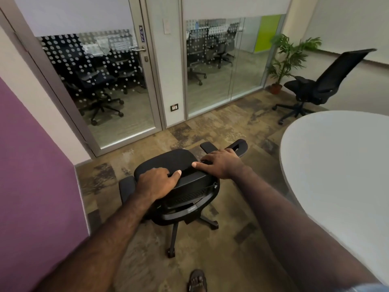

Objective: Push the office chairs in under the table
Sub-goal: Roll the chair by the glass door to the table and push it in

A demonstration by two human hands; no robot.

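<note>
A black office chair (168, 163) stands on the floor just in front of me, seen from above and behind. Both hands grip the top edge of its backrest: my left hand (156, 182) on the left part, my right hand (221, 163) on the right part. Its seat points away from me, toward the glass wall. The white round table (341, 157) lies to the right, about an arm's width from this chair. A second black office chair (320, 85) stands beyond the table at the far right, away from its edge.
A purple wall panel (35, 175) is close on the left. A glass door (101, 81) and glass partition (223, 66) close the room ahead. A potted plant (284, 60) stands in the far right corner. Patterned carpet (221, 125) stretches between chair and glass. My sandalled foot (196, 281) is below.
</note>
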